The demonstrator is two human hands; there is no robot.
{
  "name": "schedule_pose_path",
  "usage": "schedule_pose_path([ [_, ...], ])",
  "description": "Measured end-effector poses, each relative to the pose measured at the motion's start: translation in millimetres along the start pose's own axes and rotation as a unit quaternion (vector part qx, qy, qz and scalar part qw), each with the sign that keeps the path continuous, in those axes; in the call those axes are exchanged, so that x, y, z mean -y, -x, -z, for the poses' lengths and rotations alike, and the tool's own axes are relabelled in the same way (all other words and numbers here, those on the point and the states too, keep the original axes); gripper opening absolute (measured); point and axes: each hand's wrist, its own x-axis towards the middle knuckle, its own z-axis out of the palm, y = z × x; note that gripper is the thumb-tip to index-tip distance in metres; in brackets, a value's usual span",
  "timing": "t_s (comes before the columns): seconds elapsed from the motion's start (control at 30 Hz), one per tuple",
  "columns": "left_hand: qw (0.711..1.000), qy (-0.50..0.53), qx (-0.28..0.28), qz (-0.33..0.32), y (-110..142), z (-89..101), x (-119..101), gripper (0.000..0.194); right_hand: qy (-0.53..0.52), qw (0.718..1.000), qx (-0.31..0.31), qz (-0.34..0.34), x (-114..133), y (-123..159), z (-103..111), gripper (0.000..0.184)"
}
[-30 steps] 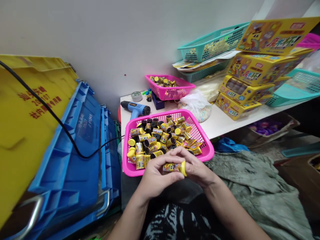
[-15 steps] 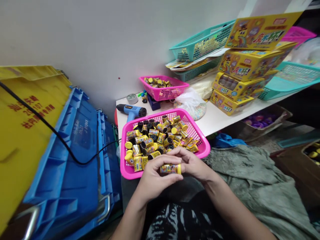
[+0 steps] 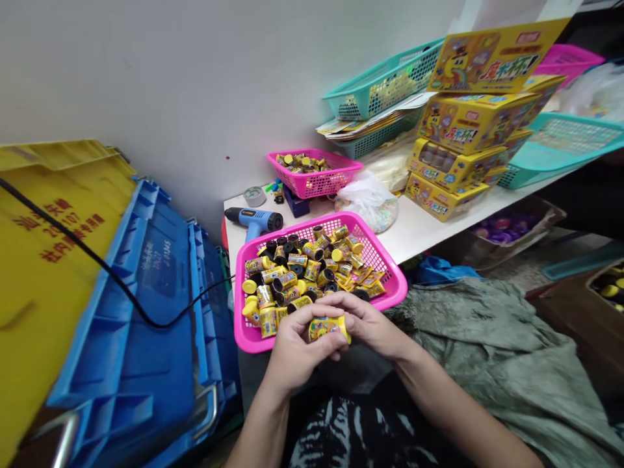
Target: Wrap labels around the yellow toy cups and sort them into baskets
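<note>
Yellow printed canister (image 3: 326,328) sits held between left hand (image 3: 297,344) and right hand (image 3: 373,328), fingers curled closed around it, just over the pink plastic basket (image 3: 397,292) of loose canisters (image 3: 312,273); I'd favour an even, steady grip from both sides.

Hands (image 3: 297,348) hold yellow canister (image 3: 326,329) above pink basket (image 3: 385,255).

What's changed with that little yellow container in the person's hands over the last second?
The yellow canister has turned a little, so its yellow cap shows less. The left hand and right hand both keep hold. The pink basket of canisters stayed as it was.
</note>
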Motion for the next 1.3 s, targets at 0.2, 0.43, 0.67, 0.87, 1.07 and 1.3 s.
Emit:
schedule_pose_path([
  [0.2, 0.995, 0.048, -0.084, 0.004, -12.0, -7.8, 12.6, 0.033, 0.017, 0.997, -0.068, 0.028, -7.3, -4.2, -7.9, 0.046],
  [0.43, 0.969, 0.238, 0.022, 0.064, -3.4, 9.0, 5.2, 0.037, 0.236, 0.956, -0.113, 0.133, 8.0, 2.4, 11.5, 0.029],
  [0.67, 0.977, 0.19, -0.02, 0.099, 0.7, 15.4, 14.1, 0.033, 0.177, 0.978, -0.06, 0.096, 9.0, 5.5, 13.6, 0.033],
  [0.87, 0.981, 0.179, -0.029, 0.074, 1.4, 11.0, 9.7, 0.036, 0.198, 0.972, -0.084, 0.1, 9.8, 7.1, 16.9, 0.036],
  [1.07, 0.995, 0.071, -0.064, 0.037, 0.3, 1.2, 4.6, 0.036, 0.228, 0.963, -0.071, 0.129, 11.3, 3.2, 14.4, 0.037],
  [1.3, 0.995, 0.001, -0.077, -0.056, 1.1, -10.8, 3.1, 0.025, -0.023, 1.0, -0.007, 0.007, -2.9, -3.6, 3.0, 0.044],
])
